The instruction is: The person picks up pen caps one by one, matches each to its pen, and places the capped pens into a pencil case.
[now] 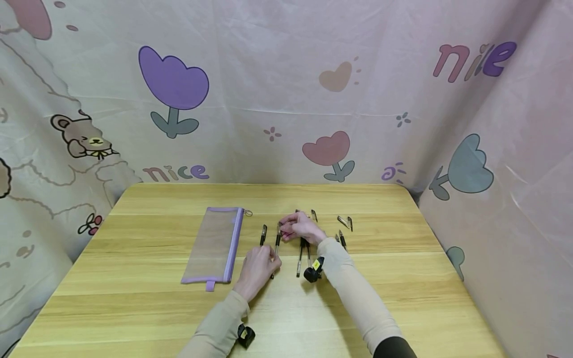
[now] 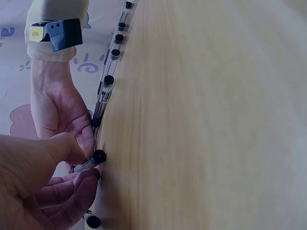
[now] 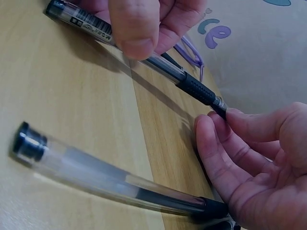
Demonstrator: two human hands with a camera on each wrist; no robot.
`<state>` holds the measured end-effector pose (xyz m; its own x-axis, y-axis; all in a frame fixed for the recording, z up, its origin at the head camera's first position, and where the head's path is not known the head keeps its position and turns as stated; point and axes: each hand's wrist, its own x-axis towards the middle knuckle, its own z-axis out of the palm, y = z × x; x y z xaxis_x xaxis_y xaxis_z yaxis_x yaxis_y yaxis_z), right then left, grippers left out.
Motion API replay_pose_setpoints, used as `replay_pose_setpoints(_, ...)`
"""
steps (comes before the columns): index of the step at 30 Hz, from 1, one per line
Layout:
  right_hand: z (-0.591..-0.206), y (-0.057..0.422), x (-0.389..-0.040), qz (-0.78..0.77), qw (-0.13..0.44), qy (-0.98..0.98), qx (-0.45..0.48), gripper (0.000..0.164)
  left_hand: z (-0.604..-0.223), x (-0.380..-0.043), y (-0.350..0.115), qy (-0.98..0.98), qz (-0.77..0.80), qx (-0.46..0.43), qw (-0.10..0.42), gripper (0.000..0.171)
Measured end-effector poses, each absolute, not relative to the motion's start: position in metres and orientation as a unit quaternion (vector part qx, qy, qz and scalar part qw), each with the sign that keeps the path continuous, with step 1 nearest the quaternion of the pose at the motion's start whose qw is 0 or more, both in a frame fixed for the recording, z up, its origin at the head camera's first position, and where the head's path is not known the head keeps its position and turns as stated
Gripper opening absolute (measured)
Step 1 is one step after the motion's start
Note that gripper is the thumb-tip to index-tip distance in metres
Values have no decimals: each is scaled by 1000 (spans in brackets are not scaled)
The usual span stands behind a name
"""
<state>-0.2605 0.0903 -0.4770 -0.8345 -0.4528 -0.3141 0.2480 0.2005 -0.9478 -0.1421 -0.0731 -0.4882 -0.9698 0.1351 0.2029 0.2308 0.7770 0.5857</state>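
Working over the pale wood-grain desk [image 1: 429, 288], with a flat, purple-edged, translucent pouch [image 1: 212, 246] left of the left hand [image 1: 257, 268]; pinching a slim, clear-plastic, black-gripped pen [image 3: 165, 69] in that hand, nipping its tip [image 3: 220, 104] in the nearly closed right hand [image 1: 304, 227]. Probably capping or uncapping; next, needs a straight slide.

The held pen [image 1: 278, 239] bars the gap between left hand [image 1: 256, 268] and right hand [image 1: 304, 228]. Loose pens [image 1: 342, 240] obstruct the right hand's right side; a flat pouch [image 1: 212, 246] lies left of the left hand. Nearer the person, the tabletop [image 1: 286, 311] offers passage.
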Motion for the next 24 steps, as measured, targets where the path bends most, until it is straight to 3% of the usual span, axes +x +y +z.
replay_pose_setpoints(14, -476, 87, -259, -653, 304, 692, -60, 35, -490, -143, -72, -934, -335, -89, 85, 6)
replay_pose_setpoints(21, -476, 82, -259, -674, 319, 664, -58, 17, -489, -143, -73, -932, -346, -86, 70, 12)
replay_pose_setpoints(24, -477, 82, -258, -673, 317, 665, -59, 17, -489, -143, -73, -930, -350, -88, 67, 9)
